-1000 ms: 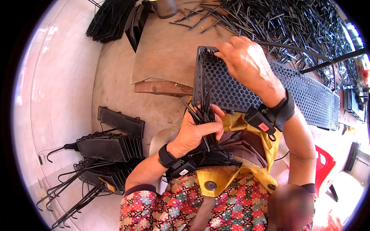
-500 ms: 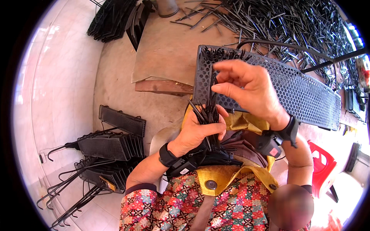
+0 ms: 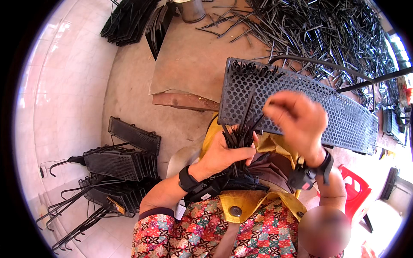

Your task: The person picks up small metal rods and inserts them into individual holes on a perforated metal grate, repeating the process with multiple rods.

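My left hand (image 3: pixel 223 150) is closed around a bundle of thin black pointed strips (image 3: pixel 238 135), held upright in front of my lap. Their tips fan out toward the perforated black panel (image 3: pixel 301 99). My right hand (image 3: pixel 297 118), blurred by motion, hovers over that panel with thumb and fingers pinched together. Something small and dark shows at its fingertips, too smeared to name; one strip of the bundle slants up close to them. A row of black strip ends (image 3: pixel 254 69) stands in the holes along the panel's far left edge.
A large heap of loose black strips (image 3: pixel 318 30) covers the far right. Stacked perforated racks with hooked rods (image 3: pixel 114 163) stand at left, beside a tiled wall (image 3: pixel 64 86). A flat board (image 3: pixel 193 60) lies ahead; a red plastic stool (image 3: pixel 355 189) is at right.
My right hand has moved right and nearer from the panel's left end, and its fingers have drawn together. My left hand still holds the bundle; the view has shifted slightly.
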Available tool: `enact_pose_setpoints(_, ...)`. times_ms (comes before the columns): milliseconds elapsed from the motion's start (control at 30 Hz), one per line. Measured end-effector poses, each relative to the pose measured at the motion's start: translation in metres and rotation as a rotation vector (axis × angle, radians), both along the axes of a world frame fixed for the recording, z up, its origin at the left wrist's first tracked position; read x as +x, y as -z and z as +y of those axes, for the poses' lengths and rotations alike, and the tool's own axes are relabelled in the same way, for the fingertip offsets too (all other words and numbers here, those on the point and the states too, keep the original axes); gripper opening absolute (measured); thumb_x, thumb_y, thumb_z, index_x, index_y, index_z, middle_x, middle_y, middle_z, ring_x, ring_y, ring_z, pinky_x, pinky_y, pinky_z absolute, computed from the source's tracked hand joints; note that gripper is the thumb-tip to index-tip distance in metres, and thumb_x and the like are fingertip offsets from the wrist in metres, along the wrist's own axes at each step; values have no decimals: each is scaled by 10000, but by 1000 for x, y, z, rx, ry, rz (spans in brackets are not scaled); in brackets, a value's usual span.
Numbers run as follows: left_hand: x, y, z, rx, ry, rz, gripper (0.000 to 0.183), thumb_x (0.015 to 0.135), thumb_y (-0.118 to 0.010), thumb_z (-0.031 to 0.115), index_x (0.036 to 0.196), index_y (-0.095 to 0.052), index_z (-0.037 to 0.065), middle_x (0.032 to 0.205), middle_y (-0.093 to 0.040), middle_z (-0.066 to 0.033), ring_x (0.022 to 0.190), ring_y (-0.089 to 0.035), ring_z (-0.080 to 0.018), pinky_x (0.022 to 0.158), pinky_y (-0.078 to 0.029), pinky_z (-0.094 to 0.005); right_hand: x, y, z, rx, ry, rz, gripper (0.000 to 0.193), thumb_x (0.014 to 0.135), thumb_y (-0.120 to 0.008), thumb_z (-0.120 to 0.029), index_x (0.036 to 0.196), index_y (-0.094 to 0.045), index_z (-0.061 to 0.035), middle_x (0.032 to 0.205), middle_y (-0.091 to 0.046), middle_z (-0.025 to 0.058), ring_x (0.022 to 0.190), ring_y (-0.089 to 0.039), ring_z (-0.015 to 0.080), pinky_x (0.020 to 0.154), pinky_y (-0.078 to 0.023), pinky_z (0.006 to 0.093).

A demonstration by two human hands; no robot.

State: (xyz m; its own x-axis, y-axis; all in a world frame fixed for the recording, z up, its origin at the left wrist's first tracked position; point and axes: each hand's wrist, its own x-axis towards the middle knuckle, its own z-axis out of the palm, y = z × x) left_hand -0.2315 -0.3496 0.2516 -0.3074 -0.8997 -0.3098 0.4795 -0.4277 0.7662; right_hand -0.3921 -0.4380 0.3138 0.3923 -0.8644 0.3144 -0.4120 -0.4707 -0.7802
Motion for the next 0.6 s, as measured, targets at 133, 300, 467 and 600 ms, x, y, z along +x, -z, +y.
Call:
enact_pose_setpoints(133,-2,0,-2,80,-46,26,194,758,-618,-34,926,-523,-16,694,-587,-79,581,-577,-171,542,-453,-290,-9,19,-34,213,244,-590,113,795,-629,32,906,-625,15,720,-621,27,561,-525,45,502,-432,168)
enact_pose_setpoints(300,1,-3,2,34,-59,-63,188,752,-595,-51,914,-513,-3,674,-565,-82,563,-565,-182,551,-454,-308,2,18,-35,-126,359,-267,164,750,-698,-34,899,-630,-28,741,-638,62,575,-573,106,562,-474,234)
enact_pose_setpoints(467,2,-6,-2,58,-61,-34,168,751,-599,-45,895,-518,-17,665,-572,-104,584,-579,-206,563,-465,-331,14,21,-58,-390,264,-157,144,734,-674,-2,851,-594,-30,770,-601,121,674,-597,270,596,-481,309)
enact_pose_setpoints(600,-1,-1,0,70,-66,30,196,755,-611,-41,928,-520,-36,693,-579,-122,600,-577,-221,582,-463,-345,15,25,-63,-563,129,-162,188,717,-645,69,876,-560,16,779,-588,142,663,-564,318,571,-464,360)
